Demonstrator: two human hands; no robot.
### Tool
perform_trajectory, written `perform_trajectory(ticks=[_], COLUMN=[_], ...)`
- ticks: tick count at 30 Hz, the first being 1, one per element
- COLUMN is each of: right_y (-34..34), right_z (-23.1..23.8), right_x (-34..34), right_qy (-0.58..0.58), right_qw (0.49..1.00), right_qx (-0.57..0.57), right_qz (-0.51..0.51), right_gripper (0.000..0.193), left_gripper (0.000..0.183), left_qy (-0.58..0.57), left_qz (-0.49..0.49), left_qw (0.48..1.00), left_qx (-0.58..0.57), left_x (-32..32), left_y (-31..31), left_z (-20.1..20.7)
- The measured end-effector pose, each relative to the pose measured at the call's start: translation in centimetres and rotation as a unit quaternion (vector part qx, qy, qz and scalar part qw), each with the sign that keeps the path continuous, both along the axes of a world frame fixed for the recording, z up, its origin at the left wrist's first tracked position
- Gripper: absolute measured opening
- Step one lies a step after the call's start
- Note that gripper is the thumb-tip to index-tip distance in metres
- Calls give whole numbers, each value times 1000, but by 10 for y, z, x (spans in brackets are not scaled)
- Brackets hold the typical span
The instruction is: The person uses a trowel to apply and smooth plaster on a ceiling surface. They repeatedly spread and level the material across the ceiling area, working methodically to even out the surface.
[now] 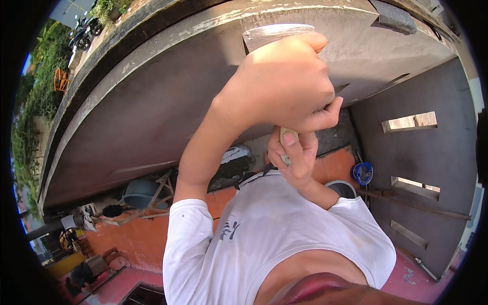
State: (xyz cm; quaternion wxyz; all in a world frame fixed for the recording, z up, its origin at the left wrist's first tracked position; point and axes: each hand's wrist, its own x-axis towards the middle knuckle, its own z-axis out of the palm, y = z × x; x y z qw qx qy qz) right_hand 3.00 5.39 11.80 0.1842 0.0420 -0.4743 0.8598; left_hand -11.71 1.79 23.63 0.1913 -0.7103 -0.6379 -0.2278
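Observation:
In front of the grey wall (178, 91), my left hand (287, 84) is raised with its back facing up and its fingers curled closed. A wide, scratched metal scraper blade (277, 31) shows just beyond its knuckles, by an outstretched digit. The grip itself is hidden beneath the hand. Lower down, close to my chest, my right hand (300, 160) is closed around a pale, rounded handle (285, 147), its thumb lying along it. My left hand covers the far end of this handle, so I cannot tell whether it joins the blade.
A perforated grey side wall (417, 168) rises at the right. Below are a blue-rimmed bucket (362, 173), a grey-blue basin (140, 193), a wooden frame (160, 190) and orange tiled floor (137, 241). Another person (89, 269) is at lower left. Beyond the wall stands a motorbike (84, 33).

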Motion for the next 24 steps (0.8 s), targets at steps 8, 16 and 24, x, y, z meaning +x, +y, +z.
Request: perform_trajectory(ticks=[8,16,24], right_y=[4,4,18], right_z=[19,16,-45], right_x=[-10,-15,14], right_qy=[29,44,-88], right_qw=[998,999,995], right_qx=[47,21,23], right_qz=[-12,6,-40], right_gripper=[31,31,27], left_gripper=[36,33,35], left_qy=[48,83,9], left_qz=[-10,11,-14], left_qw=[997,994,998], left_qx=[53,66,63], left_x=[-4,1,11], left_y=[2,-3,14], left_z=[24,25,-68])
